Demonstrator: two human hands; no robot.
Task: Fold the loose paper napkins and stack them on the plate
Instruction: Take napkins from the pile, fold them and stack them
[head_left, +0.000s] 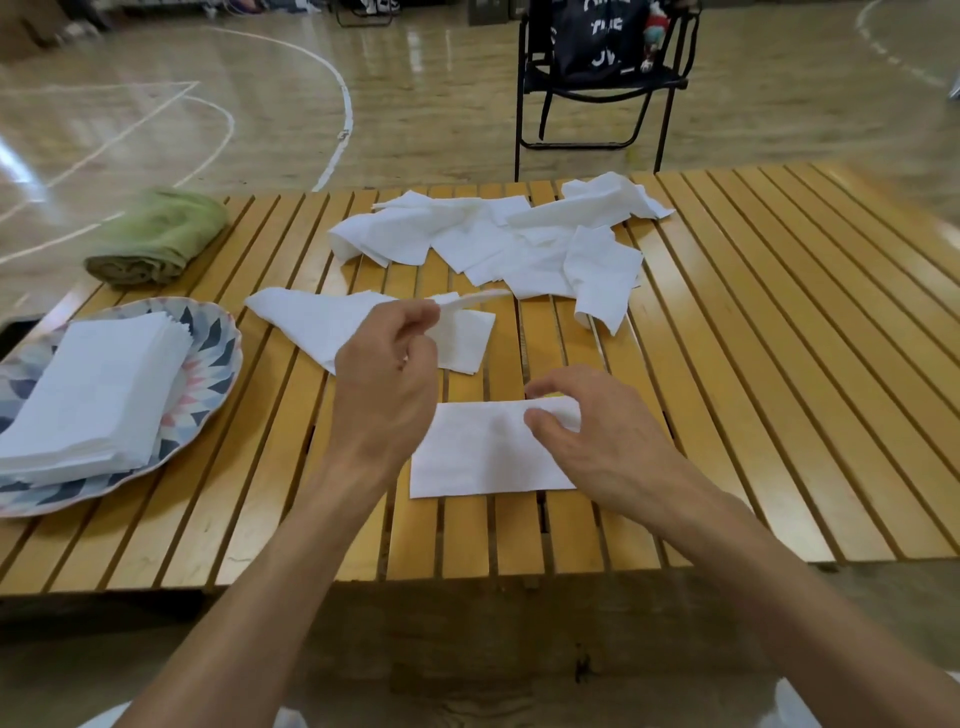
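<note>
Napkin (483, 452) | right hand (602, 431) fingers pinching its corner | left hand (387, 374) pinching loose napkin (462, 332)

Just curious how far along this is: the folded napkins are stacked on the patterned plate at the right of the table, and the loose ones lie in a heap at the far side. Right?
Nearly. The head view shows the patterned plate with its stack of folded napkins at the left of the table, not the right. The loose napkins do lie at the far side.
</note>
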